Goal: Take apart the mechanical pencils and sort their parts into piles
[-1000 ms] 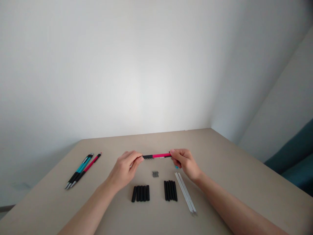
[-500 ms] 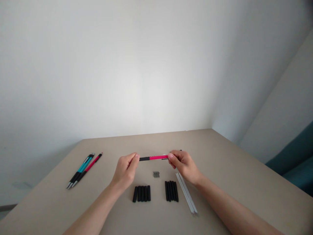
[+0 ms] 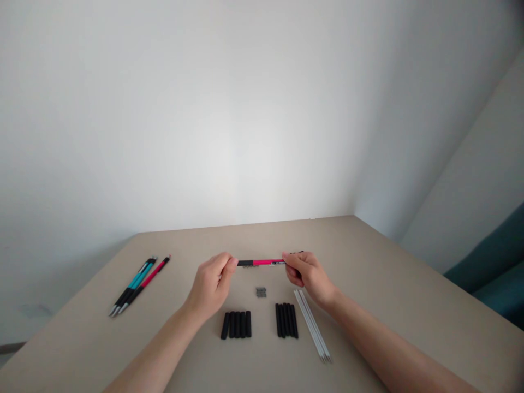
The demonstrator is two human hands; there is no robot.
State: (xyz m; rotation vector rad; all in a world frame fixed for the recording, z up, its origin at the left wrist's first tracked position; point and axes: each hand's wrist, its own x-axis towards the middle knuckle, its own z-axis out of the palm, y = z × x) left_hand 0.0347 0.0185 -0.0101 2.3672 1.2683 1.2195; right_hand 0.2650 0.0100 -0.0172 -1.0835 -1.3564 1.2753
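A pink and black pen (image 3: pixel 264 262) is held level above the table, stretched between my two hands. My left hand (image 3: pixel 213 281) is closed around its black grip end, hiding the tip. The other end is pinched by my right hand (image 3: pixel 307 275), with thumb and fingers on the pink barrel near the clip. Small metal springs (image 3: pixel 261 292) lie on the table below the pen. Closer to me are a row of short black tubes (image 3: pixel 236 325) and a second row of thinner black tubes (image 3: pixel 286 320). White pen refills (image 3: pixel 313 326) lie beside my right forearm.
On the left of the beige table (image 3: pixel 184 360), two teal pens (image 3: pixel 134 284) and a pink pen (image 3: pixel 148 279) lie side by side at a slant. A few small parts behind the held pen are partly hidden. A white wall stands behind; a teal curtain (image 3: pixel 491 267) hangs at right.
The pen has shifted slightly right and turned about its length, so white lettering near its clip now shows. Both hands keep hold of it.
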